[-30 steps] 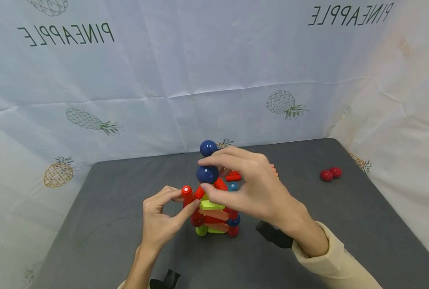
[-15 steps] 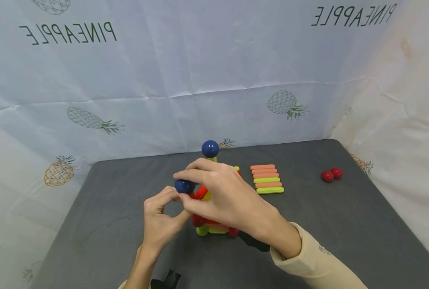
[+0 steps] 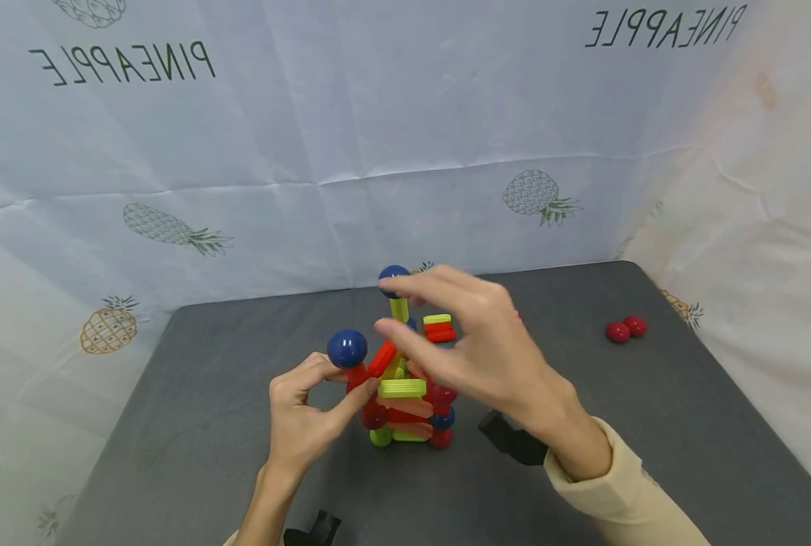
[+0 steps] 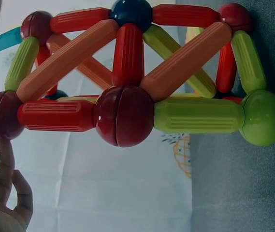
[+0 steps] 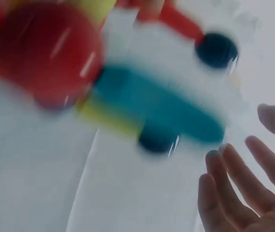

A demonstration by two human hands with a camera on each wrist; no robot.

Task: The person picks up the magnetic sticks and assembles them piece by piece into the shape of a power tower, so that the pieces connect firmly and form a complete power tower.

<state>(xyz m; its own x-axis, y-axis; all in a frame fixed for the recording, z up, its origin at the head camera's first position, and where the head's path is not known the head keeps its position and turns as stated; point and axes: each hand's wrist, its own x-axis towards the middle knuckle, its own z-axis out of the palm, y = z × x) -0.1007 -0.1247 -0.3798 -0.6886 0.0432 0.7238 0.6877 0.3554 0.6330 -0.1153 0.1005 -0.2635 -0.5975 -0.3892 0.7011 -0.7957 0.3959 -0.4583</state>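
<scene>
A tower of magnetic building sticks and balls (image 3: 405,388) stands on the table, in red, orange, green, yellow and blue. My left hand (image 3: 310,413) pinches its upper left corner between thumb and fingers, at a dark red ball (image 4: 4,115) in the left wrist view. From that corner rises a red stick (image 3: 356,373) topped by a blue ball (image 3: 347,349). Another blue ball (image 3: 393,279) tops a yellow-green stick farther back. My right hand (image 3: 477,345) hovers over the tower's right side, thumb and fingers apart, holding nothing. A teal stick (image 5: 159,104) appears blurred beside its fingertips in the right wrist view.
Two red balls (image 3: 626,329) lie at the right of the grey table (image 3: 678,425). Behind the tower are several loose red and yellow-green sticks (image 3: 439,327). A pineapple-print cloth (image 3: 351,136) hangs around the table's back and sides.
My right hand set the blue ball onto the red stick at my left hand, let go and moved back up to the right. My left hand kept its hold.
</scene>
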